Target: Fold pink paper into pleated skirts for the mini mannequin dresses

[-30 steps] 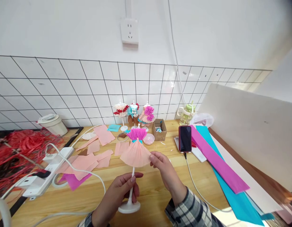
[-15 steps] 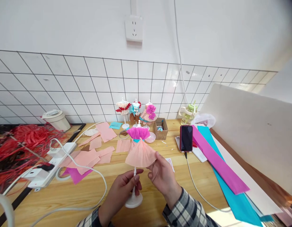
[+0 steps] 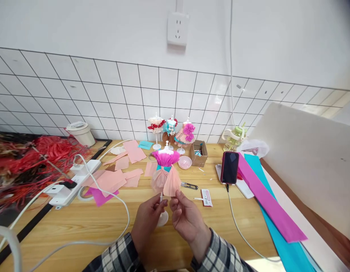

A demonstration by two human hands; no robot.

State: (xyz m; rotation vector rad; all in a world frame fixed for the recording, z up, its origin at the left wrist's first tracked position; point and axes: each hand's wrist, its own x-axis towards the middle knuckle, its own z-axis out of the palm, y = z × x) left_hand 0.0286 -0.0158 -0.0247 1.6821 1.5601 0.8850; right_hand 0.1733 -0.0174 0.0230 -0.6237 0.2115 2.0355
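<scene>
Pinching: right hand point(image 3: 189, 217), gathered peach skirt point(image 3: 172, 182); left hand point(image 3: 148, 216), slim stem point(image 3: 161, 197).

Place: a craft workspace, though a home or a small workshop cannot be told
Table point(image 3: 101, 226): wooden, doing duty as a workbench
Paper: cut pink pieces point(image 3: 111, 180) scattered on the left, long coloured sheets point(image 3: 273, 200) on the right
Dress stands: a front stand point(image 3: 172, 182) and three small stands point(image 3: 169, 127) near the wall, all in little dresses
Tools: snips point(image 3: 188, 185)
Red strands point(image 3: 50, 149): a loose heap at the left
Wall point(image 3: 168, 80): white, tile-like grid, with a socket point(image 3: 178, 28)
Personal things: a phone point(image 3: 229, 169), a bottle point(image 3: 232, 144)
</scene>
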